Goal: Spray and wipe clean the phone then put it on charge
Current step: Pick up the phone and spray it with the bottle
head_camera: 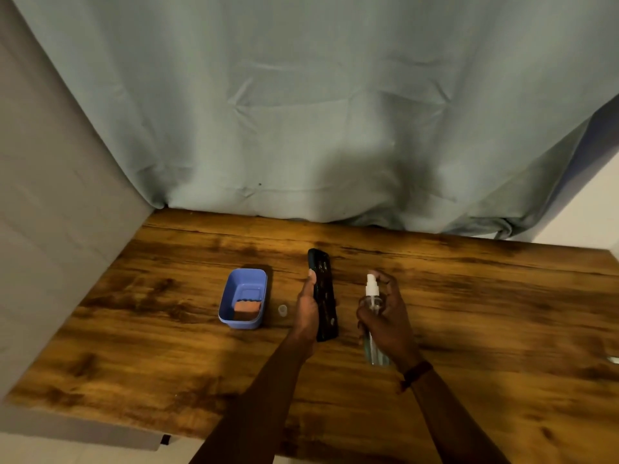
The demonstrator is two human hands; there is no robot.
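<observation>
My left hand (307,309) holds a black phone (324,293) upright on its long edge above the wooden table (167,296), its face turned to the right. My right hand (390,319) grips a clear spray bottle (372,306) with a white nozzle, held to the right of the phone with a finger over the pump. A small clear cap (283,310) lies on the table left of my left hand.
A blue plastic tub (243,298) with an orange sponge (247,309) inside stands left of the phone. A grey-green curtain (301,112) hangs behind the table. A small metallic object (613,360) shows at the right edge.
</observation>
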